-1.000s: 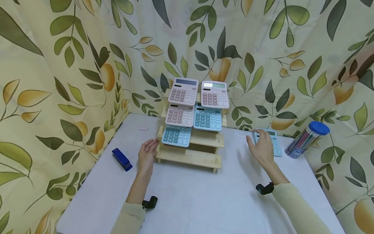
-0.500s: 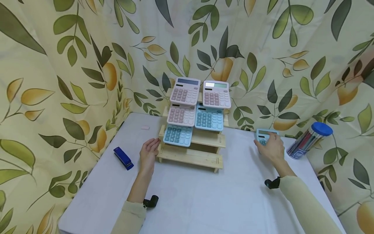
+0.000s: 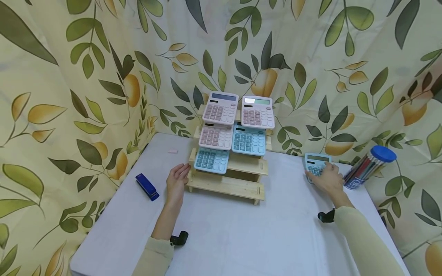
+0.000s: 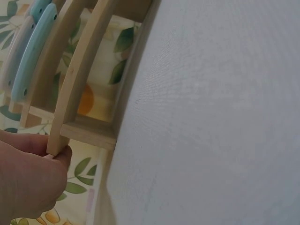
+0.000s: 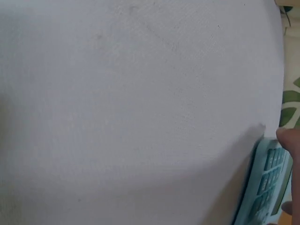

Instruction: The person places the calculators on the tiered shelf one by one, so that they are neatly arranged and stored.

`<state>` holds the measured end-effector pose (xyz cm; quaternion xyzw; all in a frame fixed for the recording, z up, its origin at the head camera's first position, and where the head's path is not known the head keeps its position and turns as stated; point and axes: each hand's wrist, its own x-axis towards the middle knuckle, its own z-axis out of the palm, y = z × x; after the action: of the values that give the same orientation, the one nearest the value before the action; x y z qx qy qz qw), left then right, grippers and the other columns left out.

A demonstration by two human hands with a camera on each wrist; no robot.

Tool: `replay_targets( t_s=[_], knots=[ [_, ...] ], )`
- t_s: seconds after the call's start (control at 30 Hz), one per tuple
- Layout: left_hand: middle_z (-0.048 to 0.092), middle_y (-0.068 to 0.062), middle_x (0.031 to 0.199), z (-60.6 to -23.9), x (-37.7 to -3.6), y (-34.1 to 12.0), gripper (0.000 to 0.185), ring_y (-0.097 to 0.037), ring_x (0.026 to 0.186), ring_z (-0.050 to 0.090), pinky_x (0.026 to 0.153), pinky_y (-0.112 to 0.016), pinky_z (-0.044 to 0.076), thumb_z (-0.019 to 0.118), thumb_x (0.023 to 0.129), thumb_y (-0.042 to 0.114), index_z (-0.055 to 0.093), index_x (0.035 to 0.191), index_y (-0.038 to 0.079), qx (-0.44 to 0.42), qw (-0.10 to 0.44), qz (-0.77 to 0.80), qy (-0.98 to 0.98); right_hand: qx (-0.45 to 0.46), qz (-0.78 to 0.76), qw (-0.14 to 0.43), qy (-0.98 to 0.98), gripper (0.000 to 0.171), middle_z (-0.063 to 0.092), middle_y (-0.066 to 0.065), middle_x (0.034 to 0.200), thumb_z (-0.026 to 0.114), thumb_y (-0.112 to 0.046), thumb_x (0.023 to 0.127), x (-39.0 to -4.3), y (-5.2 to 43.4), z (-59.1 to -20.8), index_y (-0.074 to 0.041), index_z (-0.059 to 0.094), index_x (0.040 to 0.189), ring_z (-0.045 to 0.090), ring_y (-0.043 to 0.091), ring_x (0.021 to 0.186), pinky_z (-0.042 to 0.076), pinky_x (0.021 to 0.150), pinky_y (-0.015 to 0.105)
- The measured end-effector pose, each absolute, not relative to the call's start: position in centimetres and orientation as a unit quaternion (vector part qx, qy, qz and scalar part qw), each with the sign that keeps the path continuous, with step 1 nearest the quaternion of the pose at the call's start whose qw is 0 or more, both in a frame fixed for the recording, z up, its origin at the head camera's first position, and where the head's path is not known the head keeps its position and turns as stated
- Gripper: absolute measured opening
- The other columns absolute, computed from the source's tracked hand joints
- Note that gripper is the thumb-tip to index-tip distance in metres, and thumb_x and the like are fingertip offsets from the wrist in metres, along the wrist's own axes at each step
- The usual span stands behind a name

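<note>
My right hand (image 3: pixel 328 178) grips a light blue calculator (image 3: pixel 313 163) at the table's back right, its thumb at the left edge and fingers over the right side. In the right wrist view, the thumb tip lies at a corner of the calculator (image 5: pixel 268 183), which casts a shadow on the cloth. A stepped wooden rack (image 3: pixel 224 187) stands at the middle back. My left hand (image 3: pixel 176 188) is at its left end; in the left wrist view, the left hand (image 4: pixel 33 176) pinches the end of a rack board (image 4: pixel 77 79) between its fingers.
On the rack are pink calculators (image 3: pixel 221 107) and blue calculators (image 3: pixel 248 140), several in all. A blue-lidded tub of pens (image 3: pixel 367 168) stands right of my right hand. A blue stapler (image 3: pixel 147 187) and a small pink eraser (image 3: pixel 172 151) lie at left. Patterned curtains (image 3: pixel 276 50) border the table.
My right hand has moved right across the calculator and has taken hold of it, uncovering its display. My left hand has stayed at the rack's end. The head view has shifted slightly.
</note>
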<state>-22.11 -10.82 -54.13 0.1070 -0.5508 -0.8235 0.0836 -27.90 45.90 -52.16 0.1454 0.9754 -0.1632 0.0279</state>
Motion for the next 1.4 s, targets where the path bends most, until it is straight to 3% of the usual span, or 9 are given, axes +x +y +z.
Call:
replay_targets(
  t_s=[0.33, 0.77, 1.4],
  knots=[
    [0.054, -0.019, 0.149, -53.9, -22.1, -10.8, 0.068, -0.027, 0.141, 0.053, 0.118, -0.028, 0.041, 0.040, 0.085, -0.026, 0.041, 0.148, -0.001, 0.109, 0.084, -0.824, -0.549, 0.173, -0.174, 0.045, 0.968, 0.130, 0.008, 0.047, 0.154, 0.066, -0.074, 0.085, -28.7, 46.1, -52.8, 0.012, 0.003, 0.159, 0.033, 0.068, 0.127, 0.032, 0.110, 0.079],
    [0.053, -0.020, 0.150, -53.8, -22.0, -10.8, 0.067, -0.027, 0.142, 0.051, 0.120, -0.030, 0.040, 0.040, 0.086, -0.025, 0.041, 0.148, -0.001, 0.111, 0.080, -0.825, -0.548, 0.162, -0.187, 0.026, 0.969, 0.115, 0.010, 0.045, 0.156, 0.070, -0.057, 0.089, -28.2, 44.9, -52.7, 0.009, 0.009, 0.161, 0.034, 0.067, 0.129, 0.035, 0.110, 0.077],
    [0.051, -0.023, 0.151, -53.8, -22.0, -10.8, 0.067, -0.031, 0.144, 0.050, 0.122, -0.034, 0.037, 0.038, 0.086, -0.027, 0.038, 0.149, -0.005, 0.097, 0.086, -0.832, -0.540, 0.157, -0.188, -0.010, 0.970, 0.110, 0.015, 0.043, 0.155, 0.073, -0.052, 0.087, -27.5, 44.1, -52.8, 0.007, 0.016, 0.161, 0.039, 0.066, 0.125, 0.038, 0.107, 0.076]
  ],
)
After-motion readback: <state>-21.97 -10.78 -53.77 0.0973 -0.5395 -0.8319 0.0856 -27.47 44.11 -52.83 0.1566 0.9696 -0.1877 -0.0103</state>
